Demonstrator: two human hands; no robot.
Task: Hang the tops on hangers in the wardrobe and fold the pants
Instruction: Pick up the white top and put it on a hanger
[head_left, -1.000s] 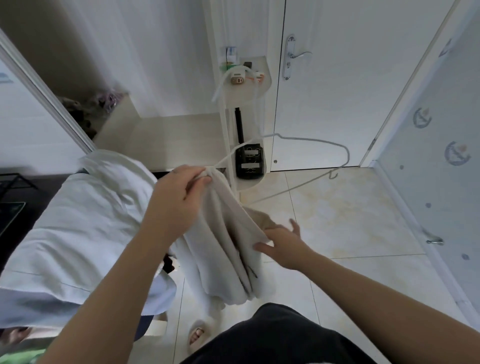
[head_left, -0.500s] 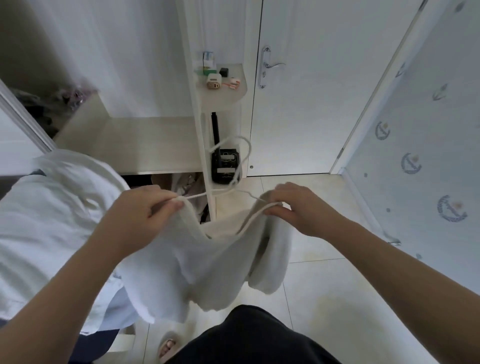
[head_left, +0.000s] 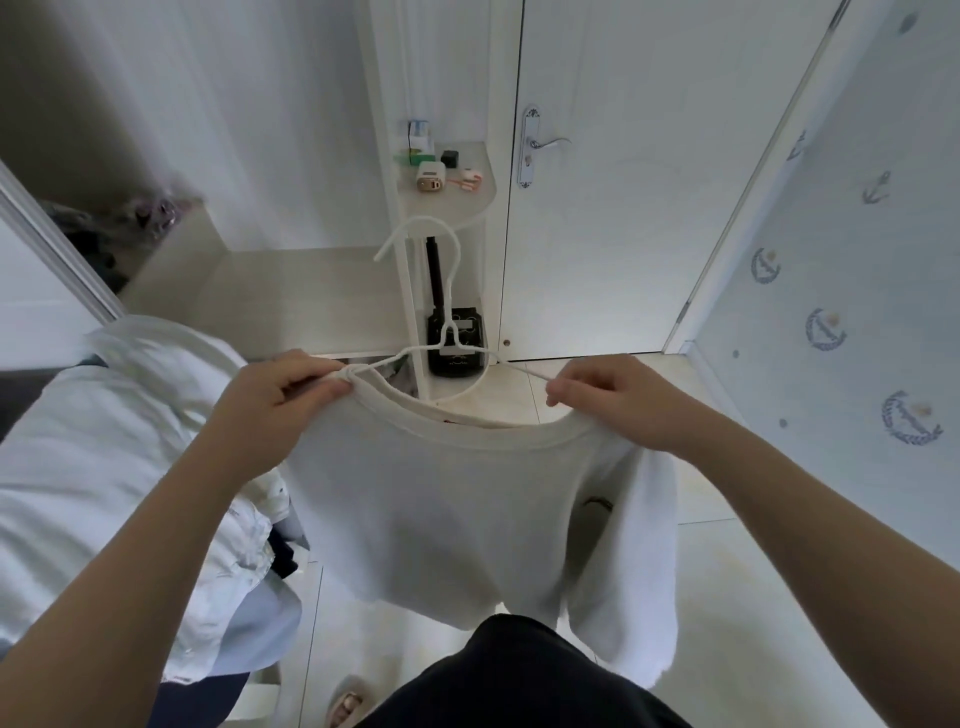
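Note:
A cream-white top (head_left: 457, 519) hangs spread out in front of me, its round collar facing up. A thin white hanger (head_left: 444, 291) sits partly inside the collar, with its hook sticking up toward the shelf. My left hand (head_left: 275, 400) pinches the left shoulder of the top together with the hanger's left arm. My right hand (head_left: 618, 400) grips the right shoulder of the top and the hanger's right arm. The top's right sleeve droops below my right wrist.
Pale clothes (head_left: 104, 467) lie piled on the left. An open wardrobe (head_left: 291, 291) with a light wooden shelf is ahead. A corner shelf (head_left: 452, 202) holds small items. A shut white door (head_left: 623, 182) stands right of it, above a tiled floor (head_left: 727, 545).
The top has been pulled wide between both hands and now hangs flat with the collar open. The hanger's hook has risen upright above the collar. Both hands moved apart.

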